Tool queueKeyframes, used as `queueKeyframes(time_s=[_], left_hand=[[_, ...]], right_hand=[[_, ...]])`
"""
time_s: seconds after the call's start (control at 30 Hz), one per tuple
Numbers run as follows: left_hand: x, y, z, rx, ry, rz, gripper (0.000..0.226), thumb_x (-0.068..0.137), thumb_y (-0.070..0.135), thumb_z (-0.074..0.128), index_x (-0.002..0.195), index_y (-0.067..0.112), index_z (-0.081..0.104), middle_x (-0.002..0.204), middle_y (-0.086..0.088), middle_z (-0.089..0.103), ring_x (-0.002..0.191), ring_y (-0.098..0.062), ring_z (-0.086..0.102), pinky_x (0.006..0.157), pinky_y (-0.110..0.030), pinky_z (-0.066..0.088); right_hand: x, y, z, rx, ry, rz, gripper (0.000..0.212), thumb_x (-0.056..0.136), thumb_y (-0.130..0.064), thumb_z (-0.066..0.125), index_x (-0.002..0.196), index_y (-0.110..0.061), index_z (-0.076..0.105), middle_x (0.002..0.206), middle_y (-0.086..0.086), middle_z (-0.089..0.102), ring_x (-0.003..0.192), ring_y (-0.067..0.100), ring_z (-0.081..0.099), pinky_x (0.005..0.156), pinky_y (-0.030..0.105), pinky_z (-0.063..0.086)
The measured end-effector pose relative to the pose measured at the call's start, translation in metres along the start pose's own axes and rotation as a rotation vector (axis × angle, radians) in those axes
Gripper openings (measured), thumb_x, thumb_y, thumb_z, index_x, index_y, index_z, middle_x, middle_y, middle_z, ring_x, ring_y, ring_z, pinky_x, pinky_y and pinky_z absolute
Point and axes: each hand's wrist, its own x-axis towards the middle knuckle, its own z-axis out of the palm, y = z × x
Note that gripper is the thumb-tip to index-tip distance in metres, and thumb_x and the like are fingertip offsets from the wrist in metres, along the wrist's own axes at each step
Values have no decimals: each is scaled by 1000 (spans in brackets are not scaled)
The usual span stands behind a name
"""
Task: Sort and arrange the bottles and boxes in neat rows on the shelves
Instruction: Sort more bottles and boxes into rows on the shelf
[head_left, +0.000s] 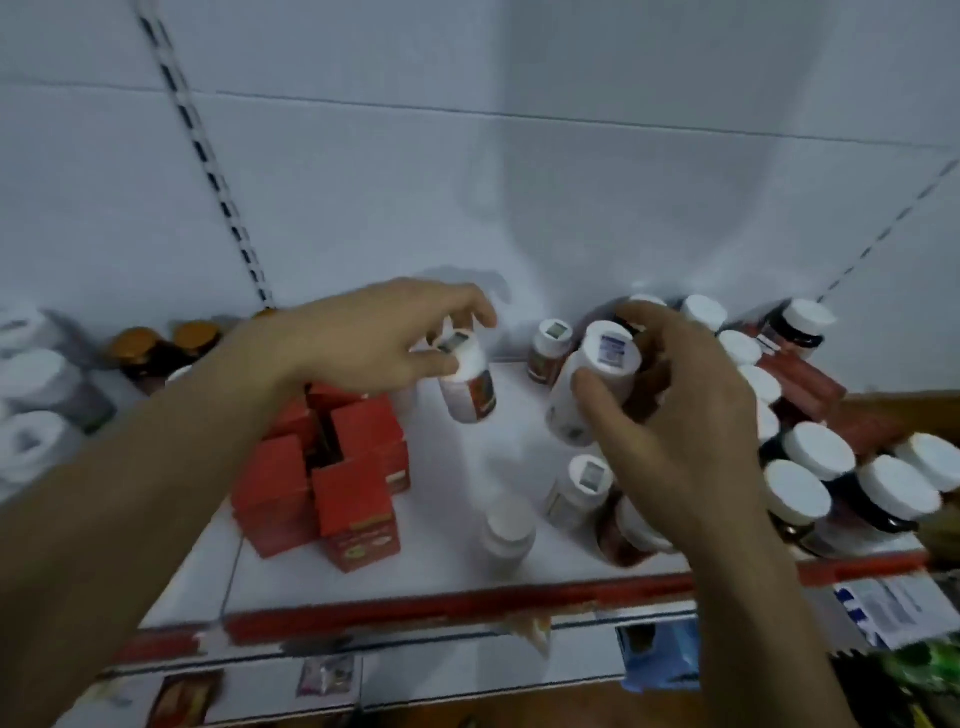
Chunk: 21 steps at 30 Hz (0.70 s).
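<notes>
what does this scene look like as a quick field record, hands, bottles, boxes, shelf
left hand: holds small red-label bottle at its cap, tilted
right hand: grips larger white bottle, tilted
red boxes: uneven cluster, shelf left
white-capped jars: crowded, shelf right
loose bottles: a few upright, scattered mid-shelf
shelf: white, red front edge

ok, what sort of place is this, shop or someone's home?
Most likely a shop, perhaps a pharmacy. The white shelf has a red front strip and a slotted wall rail behind it; many alike white-capped bottles and red boxes stand on it like stock.
</notes>
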Motion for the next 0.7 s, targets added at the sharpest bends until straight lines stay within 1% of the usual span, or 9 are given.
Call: queueKeyframes(time_s=[0.07, 0.13, 0.17, 0.3, 0.37, 0.43, 0.53, 0.63, 0.7], left_hand=[[-39, -15, -21, -82, 203, -127, 45, 98, 21, 65, 138, 33, 50, 123, 13, 58, 103, -9, 57, 81, -26, 48], [-82, -23, -36, -172, 434, -228, 41, 99, 24, 60, 137, 35, 50, 120, 10, 57, 104, -10, 58, 78, -24, 50], [-104, -25, -40, -218, 559, -278, 42, 98, 25, 57, 138, 34, 50, 118, 8, 57, 103, -9, 58, 78, -23, 51], [-197, -33, -35, -438, 1101, -409, 36, 104, 21, 50, 139, 24, 51, 103, 8, 62, 98, -9, 61, 85, -30, 53], [-237, -37, -26, -780, 1423, -448, 28, 106, 21, 48, 132, 20, 58, 104, 1, 63, 98, -17, 64, 85, -36, 56], [-272, -42, -19, -1287, 1707, -475, 23, 106, 22, 50, 123, 15, 63, 103, -7, 68, 94, -24, 70, 81, -39, 60], [-328, -55, -10, -1758, 1843, -535, 24, 106, 25, 49, 118, 11, 66, 97, -11, 71, 76, -25, 74, 67, -36, 61], [-395, -73, -10, -1822, 1850, -537, 28, 107, 29, 43, 115, 11, 63, 98, -11, 69, 72, -25, 70, 67, -34, 58], [-447, -85, -18, -1803, 1881, -522, 33, 108, 33, 40, 117, 9, 61, 97, -12, 69, 70, -24, 67, 65, -33, 58]], right_hand=[[17, -8, 19, 38, -5, -36, 46, 89, -40, 68, 132, -23, 63, 112, -6, 59, 83, 6, 56, 80, 8, 43], [30, -25, 43, 123, -19, -48, 39, 91, -35, 68, 128, -23, 66, 112, -6, 57, 82, 5, 59, 84, 22, 49], [35, -36, 58, 179, -43, -59, 36, 92, -32, 68, 126, -24, 66, 112, -7, 56, 83, 4, 60, 82, 22, 49], [32, -93, 121, 420, -167, -142, 31, 95, -23, 65, 124, -31, 60, 118, -5, 54, 88, -6, 57, 72, 5, 43], [19, -125, 152, 543, -239, -166, 33, 98, -25, 59, 130, -29, 58, 125, -4, 57, 100, -3, 59, 84, 12, 48], [1, -157, 183, 658, -348, -157, 36, 100, -26, 51, 136, -28, 54, 130, -7, 58, 113, 8, 61, 93, 34, 56], [-36, -214, 224, 894, -571, -42, 29, 109, -21, 46, 135, -28, 56, 127, -13, 57, 110, 9, 65, 80, 35, 62], [-79, -269, 268, 1074, -721, 98, 29, 108, -13, 44, 130, -24, 60, 123, -9, 63, 107, 12, 69, 74, 37, 62], [-106, -304, 301, 1225, -810, 292, 33, 106, -7, 44, 130, -20, 61, 127, 1, 66, 110, 23, 69, 75, 43, 61]])
